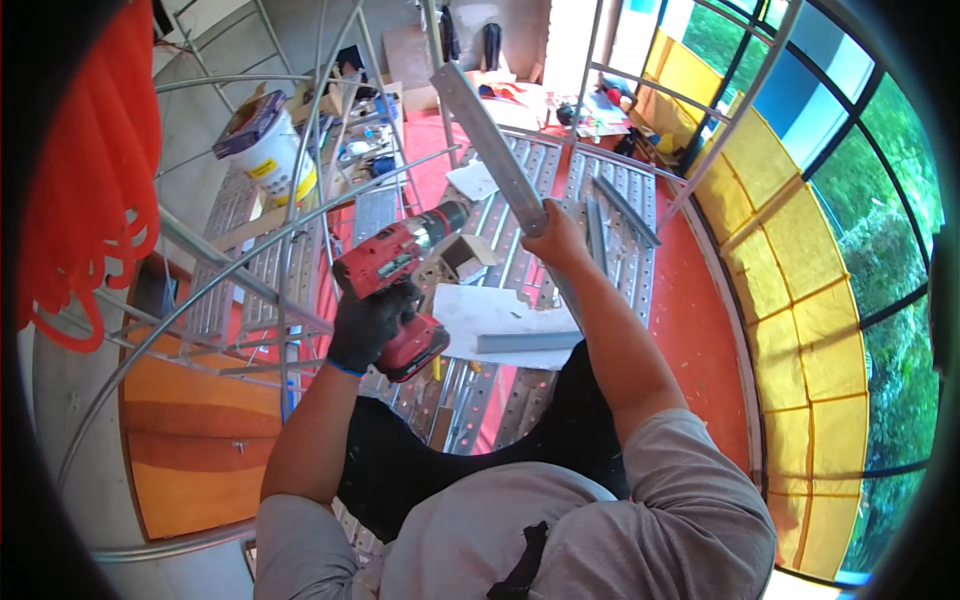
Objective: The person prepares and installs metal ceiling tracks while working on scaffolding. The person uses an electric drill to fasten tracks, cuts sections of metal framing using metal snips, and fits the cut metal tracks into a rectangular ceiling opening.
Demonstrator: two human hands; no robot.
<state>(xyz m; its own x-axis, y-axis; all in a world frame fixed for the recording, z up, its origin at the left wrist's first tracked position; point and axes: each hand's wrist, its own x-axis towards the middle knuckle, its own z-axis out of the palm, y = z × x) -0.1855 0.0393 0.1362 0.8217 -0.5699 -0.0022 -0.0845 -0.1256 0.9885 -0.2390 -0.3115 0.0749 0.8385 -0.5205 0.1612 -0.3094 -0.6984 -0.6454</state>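
Observation:
My left hand (372, 328), in a dark glove, grips a red cordless drill (385, 258) by its handle, with the battery below the fist and the chuck pointing up and to the right. My bare right hand (560, 238) is closed around a long grey metal channel (492, 145). The channel slants up and to the left, past the drill's front but apart from it. Beneath them lie a small open cardboard box (466, 258) and a broken white board (470, 310). A shorter metal channel (525, 342) rests on that board.
I am on a perforated metal scaffold platform (630, 180) with more loose channels (625, 210) on it. Scaffold tubes (250, 258) cross at the left, near a white bucket (270, 165). Red hanging loops (95, 170) fill the upper left. Yellow panels (800, 340) line the windows at the right.

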